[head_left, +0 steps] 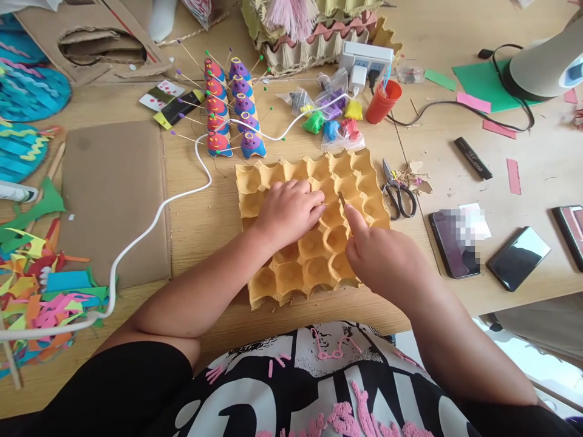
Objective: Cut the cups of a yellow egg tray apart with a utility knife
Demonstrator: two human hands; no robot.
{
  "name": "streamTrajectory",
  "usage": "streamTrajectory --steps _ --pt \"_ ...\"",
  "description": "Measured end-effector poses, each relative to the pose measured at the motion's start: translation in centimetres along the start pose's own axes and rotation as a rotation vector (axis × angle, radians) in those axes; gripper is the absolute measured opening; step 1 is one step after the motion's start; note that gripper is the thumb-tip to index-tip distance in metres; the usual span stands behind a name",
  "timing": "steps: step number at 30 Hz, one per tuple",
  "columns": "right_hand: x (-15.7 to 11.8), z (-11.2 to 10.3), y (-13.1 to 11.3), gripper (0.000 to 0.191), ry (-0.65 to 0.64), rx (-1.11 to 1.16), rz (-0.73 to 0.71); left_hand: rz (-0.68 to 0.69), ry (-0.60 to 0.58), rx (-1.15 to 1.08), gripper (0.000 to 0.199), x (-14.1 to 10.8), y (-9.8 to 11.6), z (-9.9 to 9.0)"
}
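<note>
A yellow-orange cardboard egg tray [314, 267] lies on the table in front of me. My left hand [291, 209] rests on its middle, fingers curled over and pressed together on the raised ridges. In my right hand [378, 249] is a knife [341, 198]; its narrow blade tip points into the tray, right of centre, and my index finger stretches along it. The knife's handle is hidden in my fist. Black-handled scissors [399, 193] lie beside the tray's right edge.
Painted egg-carton strips [218, 109] with pins stand behind the tray. A white cable [150, 221] crosses the table on the left, over a cardboard sheet [113, 200]. Bags of coloured clay [334, 115], an orange cup [384, 102] and phones [518, 258] lie around. Paper scraps [40, 297] pile up left.
</note>
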State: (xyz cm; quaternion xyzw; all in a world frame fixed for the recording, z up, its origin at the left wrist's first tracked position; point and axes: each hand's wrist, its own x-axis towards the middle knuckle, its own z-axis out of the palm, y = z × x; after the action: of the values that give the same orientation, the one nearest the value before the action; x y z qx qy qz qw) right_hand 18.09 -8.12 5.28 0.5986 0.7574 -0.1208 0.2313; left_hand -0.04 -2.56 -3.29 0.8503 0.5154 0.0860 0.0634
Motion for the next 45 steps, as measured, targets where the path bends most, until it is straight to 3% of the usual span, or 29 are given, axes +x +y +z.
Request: streamTrajectory --steps 4,11,17,24,32,38,45 --pt "1.3 -0.5 0.4 0.069 0.007 0.081 0.003 -0.007 -0.004 0.008 0.026 0.0 0.0 0.0" --pt "-0.2 -0.3 0.8 0.068 0.008 0.021 -0.025 -0.007 -0.010 0.005 0.026 0.0 0.0 0.0" --pt "1.3 -0.5 0.1 0.069 -0.004 0.042 0.009 -0.020 -0.021 -0.014 0.025 0.0 0.0 -0.1" --pt "-0.3 -0.5 -0.1 0.072 -0.040 -0.043 -0.010 -0.008 -0.008 0.002 0.026 0.0 0.1 0.0" --pt "0.8 -0.3 -0.6 0.070 0.025 -0.023 0.002 -0.012 -0.012 0.000 0.027 0.0 0.1 -0.1" --pt "-1.0 -0.2 -0.7 0.072 -0.053 -0.081 -0.010 -0.014 -0.005 0.000 0.024 0.0 0.0 0.1" --pt "1.5 -0.8 -0.5 0.070 -0.026 0.037 0.024 -0.005 0.000 0.025 0.027 0.0 0.0 0.2"
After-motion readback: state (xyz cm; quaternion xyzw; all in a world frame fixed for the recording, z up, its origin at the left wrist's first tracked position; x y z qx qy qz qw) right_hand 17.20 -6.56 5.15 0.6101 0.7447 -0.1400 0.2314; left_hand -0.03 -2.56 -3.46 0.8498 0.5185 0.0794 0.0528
